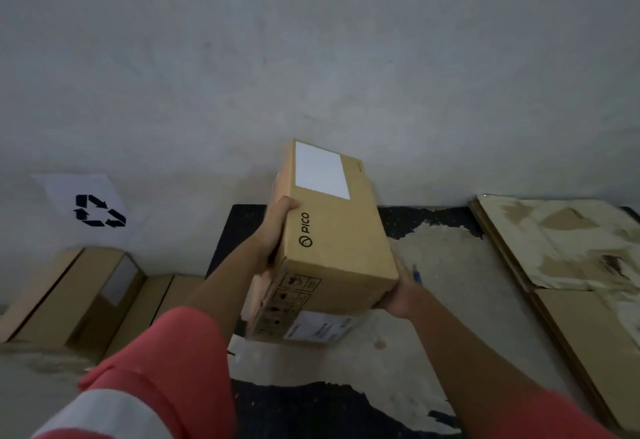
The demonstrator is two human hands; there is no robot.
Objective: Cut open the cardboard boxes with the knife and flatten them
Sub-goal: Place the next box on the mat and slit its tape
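**PICO box held between two hands above the mat**

The cardboard box [332, 241] is held in the air between two hands, above a dark mat [235, 224]. Its left side is gripped by the left hand [277, 227]: the thumb is hooked over the top edge beside the printing, and the other fingers are hidden behind the side wall. The right hand [398, 295] is pressed against the near right corner, with one digit laid straight along the right side. Whether its remaining fingers are curled under the box cannot be told.

"PICO" is printed in black on the top face, next to a round logo. One blank white label [322, 170] is stuck at the far end of that face. On the near end a grid of black handling symbols is printed, and a second white label [318, 329] carries print too blurred to be read.

Just beyond the right hand a small blue object [417, 274] is seen on the mat; what it is cannot be told. The mat's dark top is worn away in large pale patches.

At the left, two further boxes [69, 296] are laid side by side against the grey wall. Above them one white sheet [83, 206] with a black three-arrow recycling symbol is fixed. At the right a stack of flattened cardboard [561, 258] is laid, its top sheet torn.
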